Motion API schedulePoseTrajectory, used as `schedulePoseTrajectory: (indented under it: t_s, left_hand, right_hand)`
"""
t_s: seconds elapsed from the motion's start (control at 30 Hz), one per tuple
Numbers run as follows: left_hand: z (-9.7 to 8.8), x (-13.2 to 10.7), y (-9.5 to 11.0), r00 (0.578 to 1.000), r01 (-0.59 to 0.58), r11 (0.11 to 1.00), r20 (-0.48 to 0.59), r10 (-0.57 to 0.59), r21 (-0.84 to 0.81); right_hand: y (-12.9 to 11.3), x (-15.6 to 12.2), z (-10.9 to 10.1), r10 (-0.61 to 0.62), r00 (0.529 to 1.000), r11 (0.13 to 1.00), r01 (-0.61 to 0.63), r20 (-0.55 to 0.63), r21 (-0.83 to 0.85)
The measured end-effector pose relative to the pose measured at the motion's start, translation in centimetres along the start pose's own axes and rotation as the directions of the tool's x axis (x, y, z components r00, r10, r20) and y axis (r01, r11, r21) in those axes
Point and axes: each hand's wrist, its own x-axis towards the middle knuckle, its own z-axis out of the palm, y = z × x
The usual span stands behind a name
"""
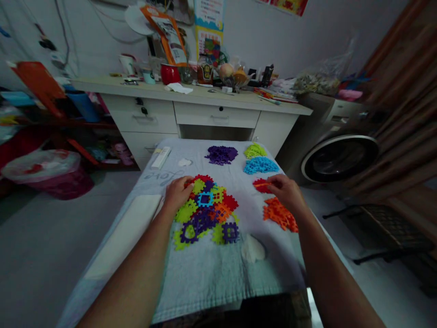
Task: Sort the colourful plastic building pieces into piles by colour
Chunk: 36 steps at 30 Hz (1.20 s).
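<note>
My left hand (178, 195) is at the left edge of a mixed pile of toothed interlocking plastic pieces (205, 212) in purple, lime green, red, orange and blue. Its fingers are bent together beside the red pieces at the pile's back; what they hold, if anything, is hidden. On the right, my right hand (287, 191) pinches a red interlocking plastic piece just over a small red heap (260, 185). Nearer to me lies an orange heap (279, 214). Beyond are a blue heap (261, 166), a lime green heap (255, 151) and a purple heap (221, 155).
A pale cloth (205, 282) covers the small table. A white box (161, 157) lies at its back left. Behind stands a white desk (143, 107) crowded with jars and a red mug (170, 74). A washing machine (337, 141) is on the right, a bin (51, 173) on the left.
</note>
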Motion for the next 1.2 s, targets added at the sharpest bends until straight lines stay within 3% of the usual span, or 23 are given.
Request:
schedulePoseTrajectory:
  t_s: [0.1, 0.23, 0.33, 0.5, 0.63, 0.77, 1.0, 1.1, 1.2]
  left_hand:
    - [-0.2, 0.0, 0.2, 1.000, 0.011, 1.000, 0.006, -0.011, 0.003]
    - [-0.1, 0.0, 0.1, 1.000, 0.022, 1.000, 0.015, -0.022, 0.004]
    - [-0.1, 0.0, 0.0, 1.000, 0.017, 1.000, 0.021, -0.017, -0.007]
    - [-0.4, -0.2, 0.4, 0.999, 0.021, 1.000, 0.035, -0.021, -0.006]
    - [-0.5, -0.2, 0.5, 0.999, 0.016, 1.000, 0.033, -0.015, -0.020]
    - [-0.1, 0.0, -0.1, 1.000, 0.009, 0.999, 0.023, -0.008, -0.039]
    - [0.4, 0.1, -0.9, 1.000, 0.024, 0.997, 0.014, -0.023, -0.076]
    - [0.4, 0.1, -0.8, 1.000, 0.020, 0.996, 0.010, -0.019, -0.082]
    - [0.3, 0.1, -0.7, 1.000, 0.010, 0.997, 0.011, -0.010, -0.080]
  right_hand:
    - [1.9, -2.4, -2.8, 0.020, 0.999, 0.993, -0.025, -0.047, -0.111]
    - [3.7, -5.1, -4.5, -0.023, 1.000, 0.983, 0.019, -0.018, -0.184]
    - [4.8, -6.5, -4.8, -0.030, 0.998, 0.975, 0.018, -0.051, -0.222]
    - [6.2, -7.8, -4.5, -0.002, 0.978, 0.943, -0.067, -0.207, -0.325]
    - [6.6, -8.6, -4.0, 0.025, 0.979, 0.939, -0.092, -0.200, -0.332]
    - [6.0, -8.9, -4.0, 0.046, 0.982, 0.948, -0.100, -0.181, -0.302]
    - [3.3, -8.0, -3.0, 0.052, 0.962, 0.969, -0.114, -0.268, -0.221]
    - [0.9, -7.5, -1.1, 0.003, 0.978, 0.985, -0.039, -0.210, -0.169]
    - [-1.8, -7.5, 1.4, -0.067, 0.997, 0.992, 0.063, -0.036, -0.109]
